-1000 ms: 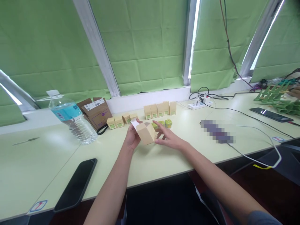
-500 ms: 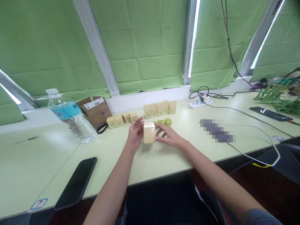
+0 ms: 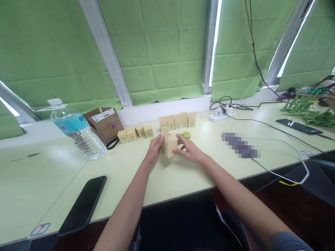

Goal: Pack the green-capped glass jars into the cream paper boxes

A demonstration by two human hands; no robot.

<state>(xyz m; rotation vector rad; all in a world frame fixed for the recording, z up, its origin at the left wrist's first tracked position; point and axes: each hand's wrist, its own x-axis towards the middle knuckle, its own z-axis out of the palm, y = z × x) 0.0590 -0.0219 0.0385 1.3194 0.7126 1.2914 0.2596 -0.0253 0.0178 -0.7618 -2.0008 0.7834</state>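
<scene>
1. The small box (image 3: 169, 146) between the hands is tan with a green square patch on its near face.
2. The row of boxes (image 3: 178, 120) farther back is the same tan, each with a green patch; the lower boxes (image 3: 135, 133) to their left match.
3. The small round object (image 3: 186, 134) just right of the held box is yellow-green.
4. The table (image 3: 183, 174) is pale cream-green.
5. The blinds (image 3: 157, 52) are bright green with white frames.
6. The water bottle (image 3: 78, 134) at left is clear with a blue label and white cap.
7. The phone (image 3: 83, 205) near left is black.
8. The cardboard box (image 3: 104, 124) is brown with a white label.
9. The power strip (image 3: 222, 115) is white with black cables.
</scene>
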